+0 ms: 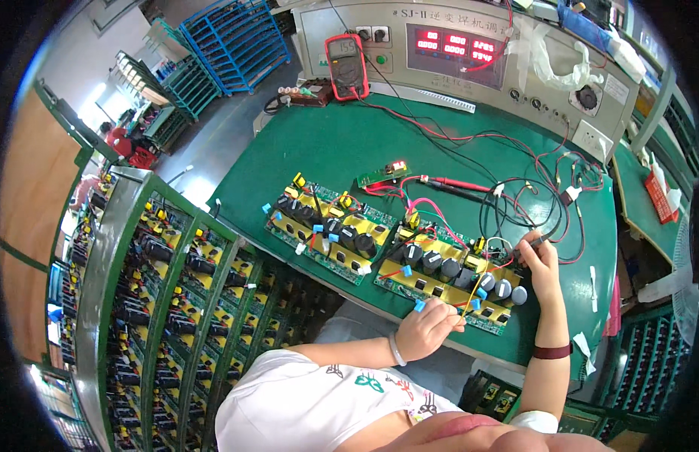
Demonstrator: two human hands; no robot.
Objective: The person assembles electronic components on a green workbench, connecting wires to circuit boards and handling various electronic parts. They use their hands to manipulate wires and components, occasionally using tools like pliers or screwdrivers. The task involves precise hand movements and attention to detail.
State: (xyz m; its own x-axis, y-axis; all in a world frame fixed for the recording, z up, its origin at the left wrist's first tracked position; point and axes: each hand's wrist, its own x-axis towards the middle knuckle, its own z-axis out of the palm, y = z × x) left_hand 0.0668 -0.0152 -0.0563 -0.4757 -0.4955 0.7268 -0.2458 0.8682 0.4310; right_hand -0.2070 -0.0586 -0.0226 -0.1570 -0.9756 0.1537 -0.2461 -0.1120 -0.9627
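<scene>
Hiding its fingertips, right hand (540, 260) blocks circuit board (449, 282) edge.

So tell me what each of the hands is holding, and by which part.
Left hand pinches a yellow wire near its lower end. Right hand grips a black probe by its shaft.

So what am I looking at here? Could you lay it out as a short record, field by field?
place: green workbench in front of a grey test console
left hand: pinching a yellow wire at the near edge of the right circuit board
right hand: holding a black probe tip to that board's far right end
second board: left circuit board, untouched
meter: red multimeter propped against the console
leads: red and black test leads tangled on the bench
beside the bench: green rack filled with more boards
</scene>
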